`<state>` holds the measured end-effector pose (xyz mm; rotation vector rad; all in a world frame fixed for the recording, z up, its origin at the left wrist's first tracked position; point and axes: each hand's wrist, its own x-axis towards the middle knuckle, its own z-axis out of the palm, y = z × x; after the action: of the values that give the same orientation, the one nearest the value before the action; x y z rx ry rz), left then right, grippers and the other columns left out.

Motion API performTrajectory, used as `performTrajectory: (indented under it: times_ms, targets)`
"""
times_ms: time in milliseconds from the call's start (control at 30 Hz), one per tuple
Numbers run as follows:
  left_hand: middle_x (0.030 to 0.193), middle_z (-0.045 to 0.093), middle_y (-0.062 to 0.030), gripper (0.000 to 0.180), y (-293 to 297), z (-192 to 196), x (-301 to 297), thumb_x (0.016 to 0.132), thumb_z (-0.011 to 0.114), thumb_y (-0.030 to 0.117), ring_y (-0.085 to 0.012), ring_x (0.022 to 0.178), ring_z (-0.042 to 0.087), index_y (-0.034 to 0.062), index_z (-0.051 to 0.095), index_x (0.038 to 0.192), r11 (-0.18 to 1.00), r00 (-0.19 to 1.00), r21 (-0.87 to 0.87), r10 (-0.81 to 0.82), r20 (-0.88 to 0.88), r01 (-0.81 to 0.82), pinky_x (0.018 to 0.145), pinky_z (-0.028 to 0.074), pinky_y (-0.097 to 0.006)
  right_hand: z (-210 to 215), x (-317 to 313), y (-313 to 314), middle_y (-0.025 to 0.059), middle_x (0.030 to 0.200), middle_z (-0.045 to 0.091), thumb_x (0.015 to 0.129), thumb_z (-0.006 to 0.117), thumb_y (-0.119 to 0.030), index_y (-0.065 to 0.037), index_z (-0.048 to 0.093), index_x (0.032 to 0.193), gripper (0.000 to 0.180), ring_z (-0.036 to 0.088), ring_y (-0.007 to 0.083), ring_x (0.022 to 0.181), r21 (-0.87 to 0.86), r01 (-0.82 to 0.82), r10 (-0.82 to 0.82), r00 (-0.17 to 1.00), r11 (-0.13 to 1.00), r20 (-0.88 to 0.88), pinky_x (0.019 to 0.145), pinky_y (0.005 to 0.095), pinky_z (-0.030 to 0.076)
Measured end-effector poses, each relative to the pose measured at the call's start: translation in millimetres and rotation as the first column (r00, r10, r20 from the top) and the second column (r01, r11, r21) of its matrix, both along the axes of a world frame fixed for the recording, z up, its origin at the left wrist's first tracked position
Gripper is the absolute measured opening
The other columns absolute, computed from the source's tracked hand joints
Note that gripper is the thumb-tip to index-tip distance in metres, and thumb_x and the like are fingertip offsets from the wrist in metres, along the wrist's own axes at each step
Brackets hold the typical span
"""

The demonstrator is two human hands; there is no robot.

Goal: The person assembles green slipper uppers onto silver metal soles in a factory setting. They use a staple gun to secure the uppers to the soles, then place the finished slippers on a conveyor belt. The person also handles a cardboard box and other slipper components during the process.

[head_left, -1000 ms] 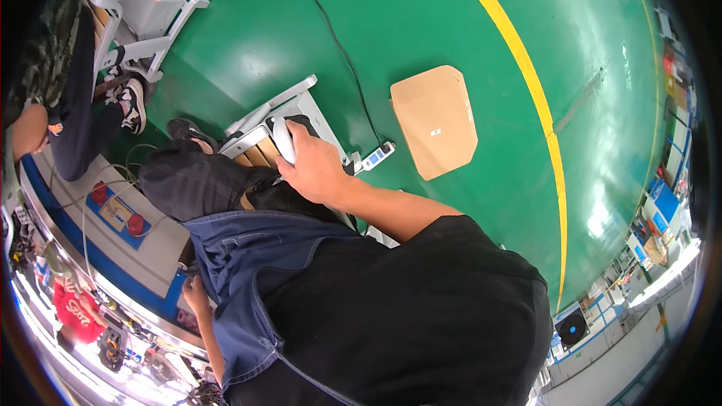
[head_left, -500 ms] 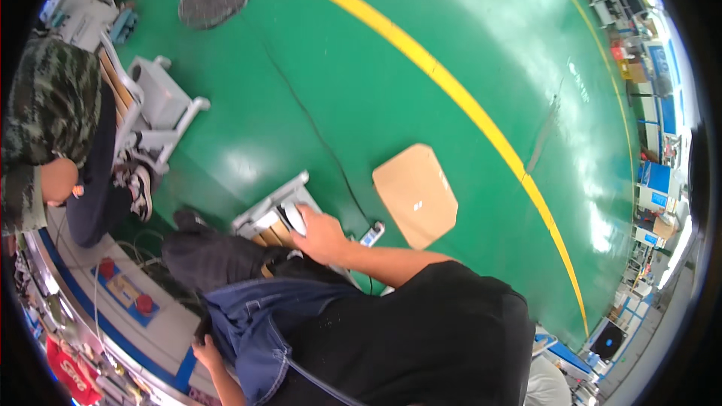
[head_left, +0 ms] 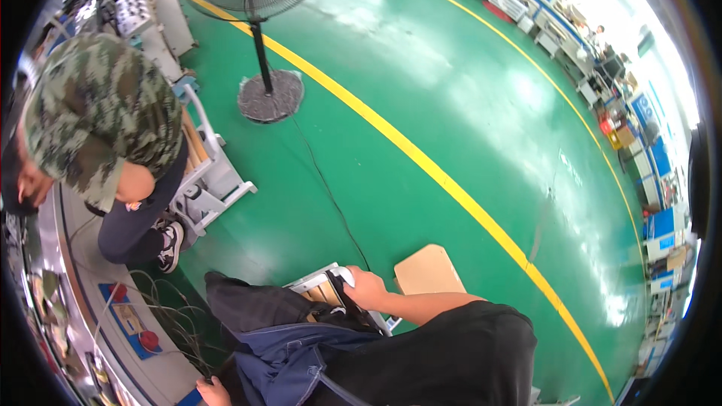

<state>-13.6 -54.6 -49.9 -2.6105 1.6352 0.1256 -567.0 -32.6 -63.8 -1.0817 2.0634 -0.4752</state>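
Everything near the person had slid down and rightward in the view since half a second earlier, and the standing fan [head_left: 261, 56] showed its cage as well as its base. At far left a co-worker [head_left: 105, 113] in a camouflage top sat at the workbench [head_left: 162, 376], where a blue pad [head_left: 134, 320] carried two red pieces [head_left: 149, 340]. Low on that side, the person's left hand [head_left: 214, 392] was just beside the workbench; whether it pinched anything, one could not tell. Farther right stood the co-worker's chair [head_left: 216, 182], then the person's own chair [head_left: 316, 275], pale-framed and slatted. At its right side was a rounded white part [head_left: 344, 275], perhaps an armrest, with the right hand [head_left: 366, 288] curled around it. The white part lay up and rightward of the left hand, well apart, the right hand being nearer; its long axis seemed to slant down rightward, though the fingers hid much of it. Past the right hand, a cardboard sheet [head_left: 430, 271] lay on the green floor [head_left: 391, 210], left of a yellow line [head_left: 481, 214]
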Motion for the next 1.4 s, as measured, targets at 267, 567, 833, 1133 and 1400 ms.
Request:
performTrajectory:
  times_ms: [267,567,833,1133,1400]
  targets:
    - [0.097,0.067,-0.013,0.023,3.1,-34.9,26.2,0.086,0.075,0.019,-0.0366,0.088,0.068,0.0075,0.067,0.104,0.963,0.998,-0.263,-0.06,0.006,0.059,0.074,0.053,-0.048,18.2,14.1,-5.5,0.0235,0.105,0.074,0.09,0.059,-0.033,-0.007,0.059,0.133,0.05,0.07,0.0442,0.098,0.073,-0.046,0.06,0.979,0.996,-0.194,0.087,0.0551,0.055]
    - [0.098,0.068,-0.0137,0.017,2.2,-19.0,8.8,0.09,0.07,0.019,-0.0364,0.09,0.068,0.0069,0.071,0.102,0.928,0.994,-0.362,0.059,-0.089,-0.087,0.075,0.053,-0.048,21.1,17.7,-12.1,0.0242,0.099,0.073,0.091,0.056,-0.032,-0.006,0.06,0.125,0.042,0.07,0.0451,0.095,0.106,-0.115,0.142,0.943,0.988,-0.301,0.085,0.0561,0.054]
    - [0.095,0.071,-0.011,0.02,-7.8,9.5,1.4,0.09,0.067,0.026,-0.0334,0.09,0.07,0.0105,0.076,0.101,0.894,0.976,-0.41,0.114,-0.183,-0.181,0.077,0.057,-0.046,12.1,22.8,-0.1,0.0285,0.096,0.071,0.087,0.06,-0.022,-0.001,0.063,0.118,0.037,0.07,0.0477,0.091,0.045,-0.167,0.172,0.92,0.985,-0.352,0.08,0.0564,0.054]
    - [0.088,0.068,-0.0094,0.015,2.6,-2.3,1.2,0.087,0.073,0.025,-0.0304,0.082,0.07,0.0112,0.074,0.094,0.878,0.982,-0.451,0.099,-0.159,-0.161,0.072,0.057,-0.044,-37.4,-4.6,-6.5,0.0288,0.096,0.071,0.081,0.062,-0.018,0.0,0.067,0.119,0.042,0.071,0.0455,0.095,0.003,-0.06,0.055,0.89,0.998,-0.452,0.083,0.0502,0.055]
    - [0.093,0.068,-0.012,0.018,-5.2,-2.6,1.1,0.088,0.072,0.023,-0.0323,0.088,0.069,0.0098,0.073,0.099,0.887,0.976,-0.428,0.096,-0.193,-0.172,0.077,0.056,-0.045,-9.9,3.5,-5.7,0.0304,0.106,0.069,0.088,0.058,-0.017,0.009,0.06,0.124,0.045,0.068,0.0465,0.096,-0.157,-0.286,0.238,0.934,0.945,-0.268,0.088,0.0513,0.051]
